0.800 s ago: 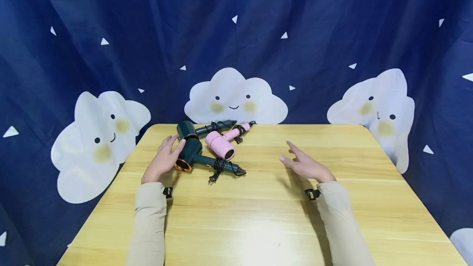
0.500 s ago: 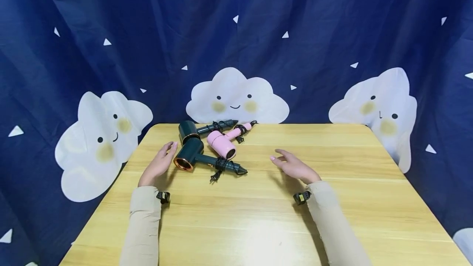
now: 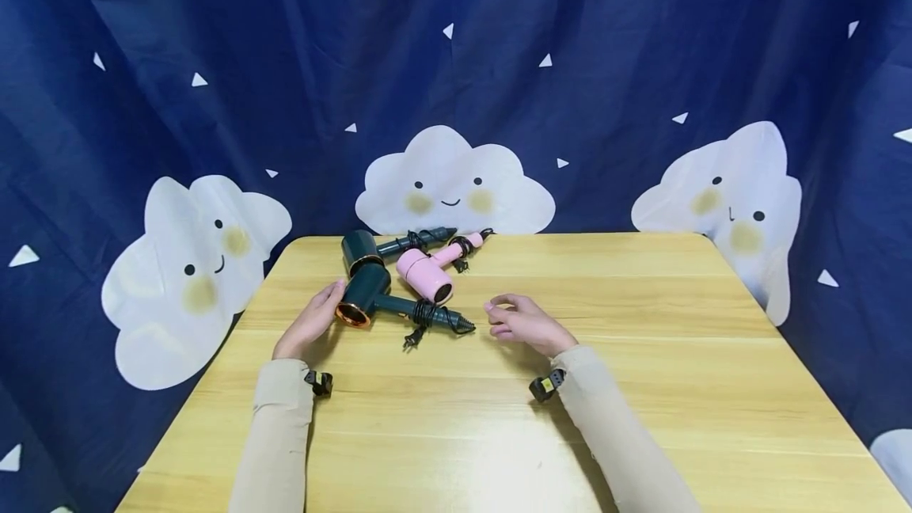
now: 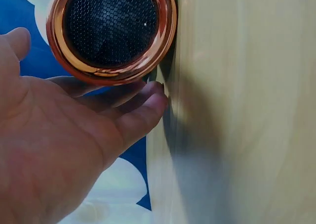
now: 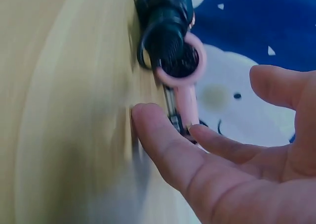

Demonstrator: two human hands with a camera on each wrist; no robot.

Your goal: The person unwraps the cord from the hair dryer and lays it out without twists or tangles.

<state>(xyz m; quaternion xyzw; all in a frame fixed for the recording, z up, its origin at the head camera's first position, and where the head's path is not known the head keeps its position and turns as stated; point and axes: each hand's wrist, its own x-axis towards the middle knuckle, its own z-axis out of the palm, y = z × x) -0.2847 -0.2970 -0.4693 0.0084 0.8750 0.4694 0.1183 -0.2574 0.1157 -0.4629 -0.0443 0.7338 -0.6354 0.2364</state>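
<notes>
Three hair dryers lie in a group at the far left of the table. The nearer dark green hair dryer point(image 3: 369, 289) has a copper rim point(image 4: 111, 75) and a black cord wound round its handle, which points right. Behind it lies a second dark green hair dryer point(image 3: 359, 250), with a pink hair dryer point(image 3: 426, 277) beside them. My left hand point(image 3: 311, 321) is left of the nearer dryer, fingers loosely extended, fingertips right at its barrel. My right hand point(image 3: 530, 324) is just right of that dryer's handle end, fingers loosely bent and holding nothing.
A light wooden table point(image 3: 427, 418) carries the dryers. A dark blue curtain point(image 3: 456, 77) with white clouds and triangles hangs close behind its far edge. The dryer cord's black plug point(image 3: 412, 339) lies on the near side of the handle.
My right hand has moved left toward the nearer dryer's handle end, its fingers bending more. My left hand drew back from the nearer dryer's barrel, then came close to it again. The dryers stay put.
</notes>
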